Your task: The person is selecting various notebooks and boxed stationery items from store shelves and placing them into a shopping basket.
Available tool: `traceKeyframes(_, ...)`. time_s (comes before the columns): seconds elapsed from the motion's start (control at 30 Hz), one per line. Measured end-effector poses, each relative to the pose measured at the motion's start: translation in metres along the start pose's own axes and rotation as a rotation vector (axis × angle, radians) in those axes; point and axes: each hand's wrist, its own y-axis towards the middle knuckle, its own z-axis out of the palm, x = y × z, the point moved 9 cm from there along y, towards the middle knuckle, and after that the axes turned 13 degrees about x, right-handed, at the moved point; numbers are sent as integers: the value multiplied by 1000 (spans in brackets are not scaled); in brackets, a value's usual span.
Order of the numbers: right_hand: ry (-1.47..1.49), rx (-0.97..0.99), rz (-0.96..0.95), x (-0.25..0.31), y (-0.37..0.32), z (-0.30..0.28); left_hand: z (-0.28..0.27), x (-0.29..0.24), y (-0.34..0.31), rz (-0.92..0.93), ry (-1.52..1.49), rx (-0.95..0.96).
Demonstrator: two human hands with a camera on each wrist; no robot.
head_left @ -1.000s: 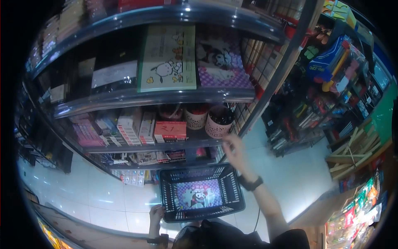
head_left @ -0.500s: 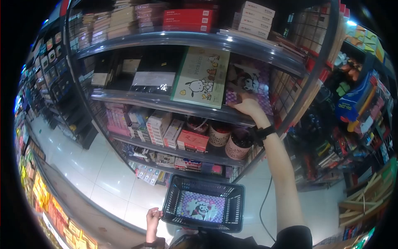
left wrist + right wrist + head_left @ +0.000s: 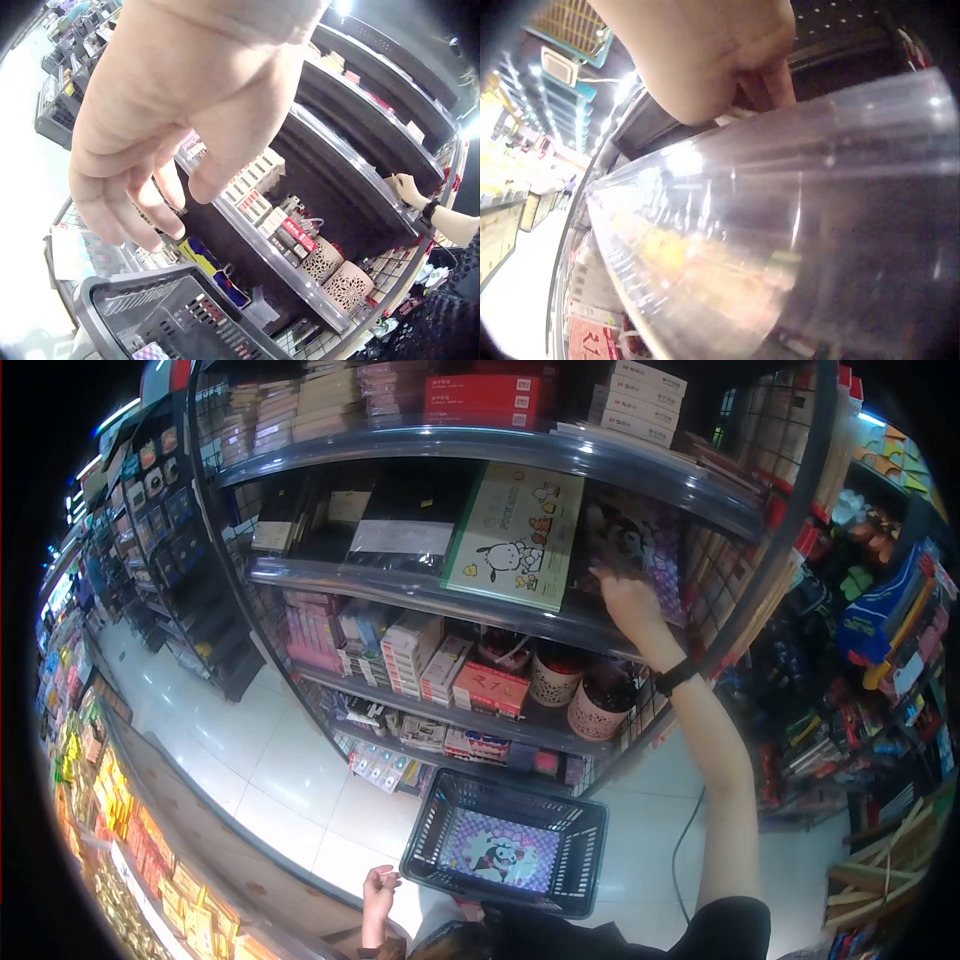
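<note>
My right hand (image 3: 635, 610) is at a purple checkered folder with a cartoon figure (image 3: 665, 565), at the right end of the middle shelf. Its fingers bend down at the folder's near left part; whether they grip it is hidden. In the right wrist view, the hand (image 3: 720, 60) reaches behind the clear shelf lip (image 3: 840, 195). My left hand (image 3: 379, 892) hangs beside the black basket (image 3: 428, 875), loosely curled and holding nothing; in the left wrist view, the hand (image 3: 180, 105) is above the basket (image 3: 97, 300). A similar purple folder (image 3: 500, 852) lies inside the basket.
Left of my right hand lies a cream folder with a cartoon dog (image 3: 520, 545), then dark folders (image 3: 415, 510). Below are small boxes, a red box (image 3: 490, 688) and pink pots (image 3: 600, 710). A rack post (image 3: 790, 550) stands at the right. A cable (image 3: 682, 850) runs along the floor.
My right hand has risen from beside the pots to the purple folder on the middle shelf, its fingers now further in. The head view has shifted. My left hand stays by the basket.
</note>
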Motion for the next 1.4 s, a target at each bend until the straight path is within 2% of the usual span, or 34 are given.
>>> traceKeyframes(0.07,-62,12,104,-15,-6,-9,-2,-7,11,14,-5,35)
traceKeyframes(0.1,55,-109,159,-19,-11,-40,-4,-13,17,22,-6,52)
traceKeyframes(0.2,303,-512,68,-5,-30,-101,0,-43,28,21,-42,99)
traceKeyframes(0.23,364,-518,72,2,-36,-108,5,-51,35,22,-67,164)
traceKeyframes(0.33,365,-481,7,26,-51,-124,32,-89,52,99,-92,361)
traceKeyframes(0.5,298,-354,-169,94,-71,-155,109,-169,63,158,-67,839)
traceKeyframes(0.63,409,-105,-377,159,-102,-145,175,-230,55,259,-205,1214)
traceKeyframes(0.67,441,-44,-402,175,-112,-139,185,-244,55,243,-250,1263)
traceKeyframes(0.73,407,-50,-432,204,-138,-143,203,-265,53,208,-341,1355)
traceKeyframes(0.77,436,-23,-442,217,-151,-146,207,-251,70,153,-331,1284)
traceKeyframes(0.8,469,6,-450,230,-163,-151,211,-256,73,219,-393,1297)
traceKeyframes(0.87,462,44,-502,255,-183,-164,206,-229,84,128,-611,1317)
traceKeyframes(0.9,430,141,-463,269,-206,-151,206,-214,89,33,-553,1207)
traceKeyframes(1.0,817,554,-143,271,-253,-99,203,-192,61,-49,-223,1101)
traceKeyframes(1.03,900,595,99,255,-266,-89,201,-164,64,-113,-302,1062)
traceKeyframes(1.07,926,570,274,242,-284,-85,201,-161,46,-215,-386,1075)
traceKeyframes(1.13,851,529,632,236,-350,-63,192,-100,47,-331,-442,996)
traceKeyframes(1.2,1034,505,1136,243,-428,-27,182,-68,43,-438,-425,914)
traceKeyframes(1.23,1330,690,1417,260,-461,-2,179,-58,42,-477,-406,903)
traceKeyframes(1.27,1637,728,1622,280,-478,10,176,-50,42,-512,-387,898)
traceKeyframes(1.33,2187,814,1827,326,-499,30,175,-42,43,-489,-410,882)
traceKeyframes(1.37,2258,841,1861,340,-506,39,176,-43,42,-481,-431,869)
traceKeyframes(1.4,2209,873,1889,341,-508,44,178,-42,40,-473,-452,855)
